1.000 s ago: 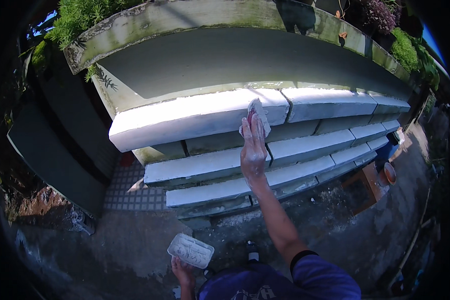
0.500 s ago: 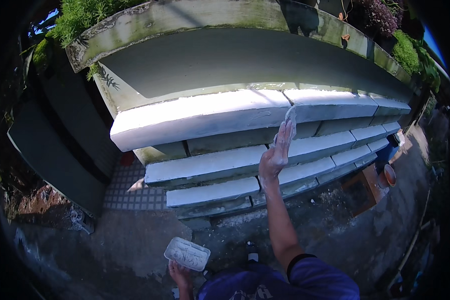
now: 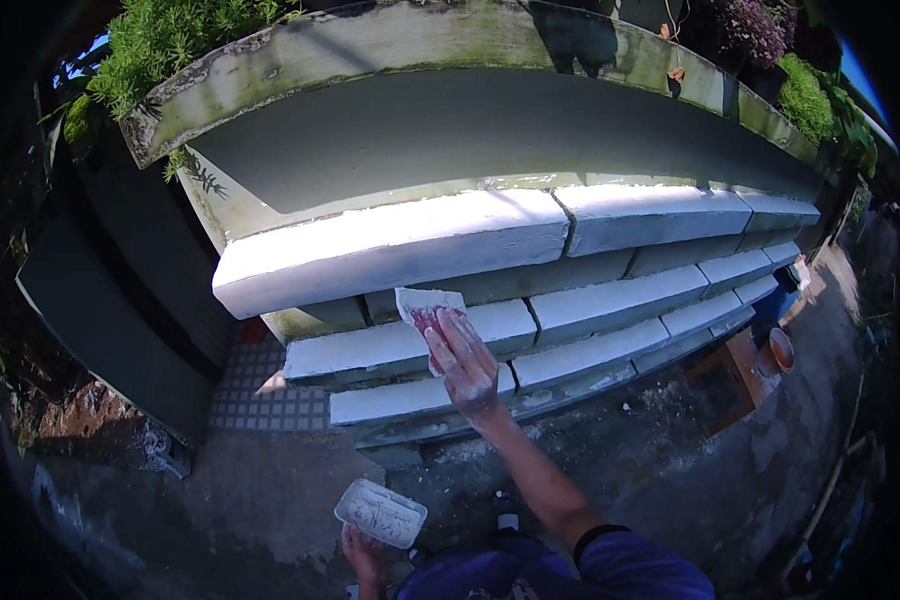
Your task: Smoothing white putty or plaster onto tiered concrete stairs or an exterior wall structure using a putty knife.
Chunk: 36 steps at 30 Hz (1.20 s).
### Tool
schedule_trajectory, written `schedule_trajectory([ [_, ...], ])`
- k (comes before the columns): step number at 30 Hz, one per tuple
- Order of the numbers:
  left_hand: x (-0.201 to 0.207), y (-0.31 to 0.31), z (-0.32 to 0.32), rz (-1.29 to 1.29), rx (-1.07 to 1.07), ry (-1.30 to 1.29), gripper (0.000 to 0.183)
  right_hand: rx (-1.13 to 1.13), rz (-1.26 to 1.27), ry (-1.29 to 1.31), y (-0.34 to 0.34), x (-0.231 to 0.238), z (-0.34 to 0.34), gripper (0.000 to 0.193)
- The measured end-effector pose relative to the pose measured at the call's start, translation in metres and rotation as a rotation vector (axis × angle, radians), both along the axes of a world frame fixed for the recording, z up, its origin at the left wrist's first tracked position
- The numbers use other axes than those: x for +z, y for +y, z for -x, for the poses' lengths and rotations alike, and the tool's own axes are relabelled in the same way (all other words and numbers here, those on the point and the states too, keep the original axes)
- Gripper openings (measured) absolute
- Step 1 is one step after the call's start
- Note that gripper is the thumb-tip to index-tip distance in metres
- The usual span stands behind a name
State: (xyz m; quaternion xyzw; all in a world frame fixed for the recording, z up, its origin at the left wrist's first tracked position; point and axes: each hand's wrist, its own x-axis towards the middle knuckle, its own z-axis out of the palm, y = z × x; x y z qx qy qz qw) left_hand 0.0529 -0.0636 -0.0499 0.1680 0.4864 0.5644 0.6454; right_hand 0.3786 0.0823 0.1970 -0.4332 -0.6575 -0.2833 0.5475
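The right hand holds a reddish pad coated with white, its fingers laid long and close together over it; in this view the pad is just below the top ledge, in front of the lower ledge, and I cannot tell if it touches anything. The left hand grips the near side of a shallow clear tray, well below the top ledge, with white paste spread inside. For good spreading, I think the pad should lie flat on the face of the top ledge and go along it in long, even strokes, with pressure shared by all the fingers. Near the right end of the top ledge the front looks streaky, so a light second pass there may help. It seems wise to slow before the dark joint at that end, so that paste does not fill it. The wall above the top ledge has white spots at its foot, therefore the upper edge asks for a thinner load. The tray should better stay level.
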Motion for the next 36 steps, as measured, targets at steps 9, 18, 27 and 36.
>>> schedule_trajectory([
  [9, -0.004, -0.007, -0.011, -0.033, -0.004, -0.004, 0.048, -0.515, 0.012, 0.212, 0.023, 0.014, -0.061, 0.055],
  [18, -0.008, -0.006, -0.008, -0.015, -0.009, -0.002, 0.049, -0.315, 0.028, -0.106, -0.024, -0.007, -0.056, 0.04],
  [27, -0.008, -0.006, -0.01, -0.036, -0.02, -0.022, 0.045, -0.521, 0.156, -0.266, -0.002, -0.013, -0.12, 0.044],
  [36, -0.005, -0.009, -0.016, 0.044, -0.012, 0.057, 0.048, -0.38, -0.062, -0.31, -0.026, 0.01, -0.1, 0.032],
])
